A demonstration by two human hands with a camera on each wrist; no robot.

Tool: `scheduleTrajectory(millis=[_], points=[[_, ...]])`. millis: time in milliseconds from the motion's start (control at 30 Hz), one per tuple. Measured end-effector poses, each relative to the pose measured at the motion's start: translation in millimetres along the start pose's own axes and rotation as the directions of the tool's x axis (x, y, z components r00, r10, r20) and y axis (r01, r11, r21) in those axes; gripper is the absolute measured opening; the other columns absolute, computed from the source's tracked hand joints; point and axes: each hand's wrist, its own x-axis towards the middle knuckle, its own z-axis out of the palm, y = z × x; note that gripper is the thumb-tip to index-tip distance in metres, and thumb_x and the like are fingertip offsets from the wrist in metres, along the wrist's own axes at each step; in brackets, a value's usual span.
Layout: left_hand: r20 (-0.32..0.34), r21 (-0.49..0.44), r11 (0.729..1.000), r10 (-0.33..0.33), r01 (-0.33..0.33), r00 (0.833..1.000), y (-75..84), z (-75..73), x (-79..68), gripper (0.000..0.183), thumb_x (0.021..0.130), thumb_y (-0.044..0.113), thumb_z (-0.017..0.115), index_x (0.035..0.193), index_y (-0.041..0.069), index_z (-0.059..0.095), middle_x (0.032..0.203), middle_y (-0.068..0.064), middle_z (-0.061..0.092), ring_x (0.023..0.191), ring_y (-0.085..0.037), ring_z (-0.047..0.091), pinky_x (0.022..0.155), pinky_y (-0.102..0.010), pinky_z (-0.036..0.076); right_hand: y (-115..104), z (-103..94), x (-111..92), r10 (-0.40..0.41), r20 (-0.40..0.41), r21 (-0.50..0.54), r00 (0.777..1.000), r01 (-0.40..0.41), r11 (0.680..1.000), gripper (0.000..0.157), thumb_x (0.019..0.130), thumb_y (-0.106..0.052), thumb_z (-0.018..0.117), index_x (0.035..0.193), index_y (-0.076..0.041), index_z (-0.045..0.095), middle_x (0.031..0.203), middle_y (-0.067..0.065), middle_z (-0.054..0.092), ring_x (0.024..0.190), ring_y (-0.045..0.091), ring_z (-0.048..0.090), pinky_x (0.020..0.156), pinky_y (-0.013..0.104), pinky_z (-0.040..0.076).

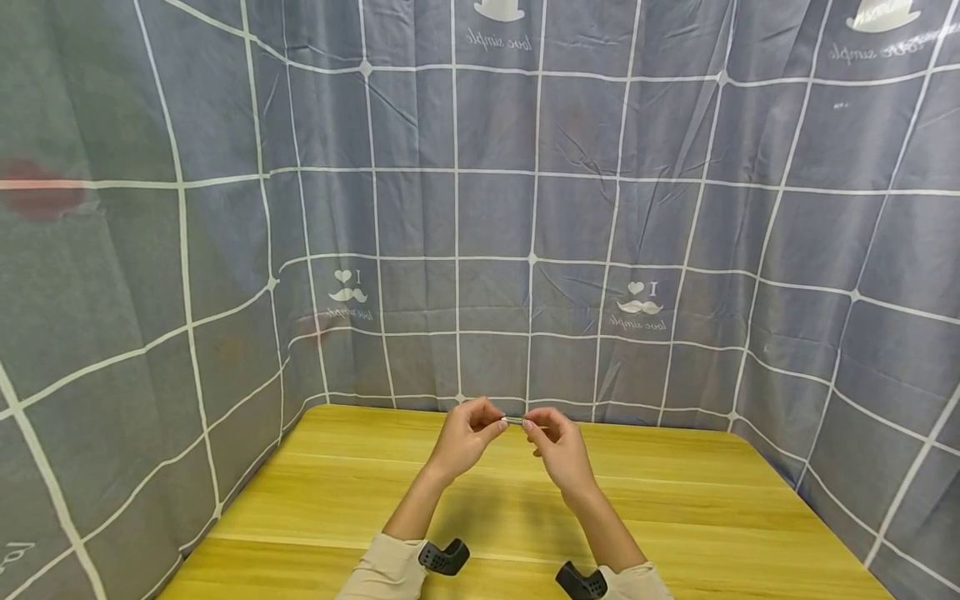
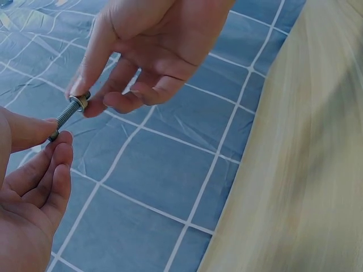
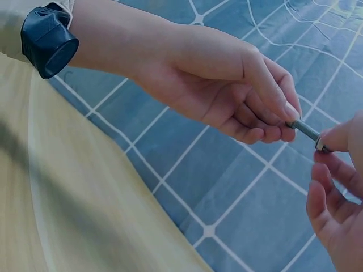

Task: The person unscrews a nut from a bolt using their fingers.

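Observation:
A small metal bolt with a threaded shank spans the space between the two hands, above the table. My left hand pinches one end between thumb and fingertips. At the other end, my right hand pinches a nut, a ring-like piece round the shank, with thumb and index finger. The right hand's other fingers are loosely bent, seen in the left wrist view. The bolt's end in the left fingers is mostly covered.
Below the hands lies a yellow wood-grain table. Grey curtains with white grid lines stand behind it and at both sides. Black devices are worn at both wrists, over beige sleeves.

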Motion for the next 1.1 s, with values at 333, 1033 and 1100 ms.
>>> scheduleTrajectory(millis=[333,1033,1100], points=[[0.003,-0.005,1.0,-0.005,0.005,1.0,0.5,-0.3,-0.9,0.01,0.097,-0.006,0.067,0.098,-0.015,0.065,0.092,-0.023,0.071,0.082,-0.036,0.067,0.072,-0.026,0.052,-6.2,1.0,-3.1,0.018,-0.012,0.025,1.0,-0.018,1.0,0.015,0.101,-0.005,0.066,0.113,0.003,0.066,0.104,0.015,0.068,0.087,0.025,0.062,0.069,0.031,0.051],[-0.005,0.004,1.0,0.006,-0.006,1.0,-0.4,0.1,0.3,0.006,0.096,-0.009,0.066,0.098,-0.014,0.066,0.092,-0.024,0.071,0.081,-0.04,0.067,0.072,-0.026,0.052,0.5,-0.6,0.8,0.03,0.008,-0.02,1.0,-0.029,0.999,0.017,0.103,-0.012,0.066,0.112,0.001,0.068,0.102,0.016,0.07,0.089,0.023,0.06,0.07,0.032,0.052],[-0.005,0.001,1.0,0.003,-0.003,1.0,-0.6,0.1,-0.1,0.006,0.096,-0.009,0.066,0.099,-0.014,0.066,0.092,-0.025,0.071,0.081,-0.038,0.067,0.072,-0.026,0.052,1.0,-0.6,0.4,0.024,0.017,-0.014,1.0,-0.024,1.0,0.015,0.102,-0.008,0.066,0.113,0.003,0.067,0.104,0.016,0.07,0.09,0.024,0.061,0.071,0.032,0.051]])
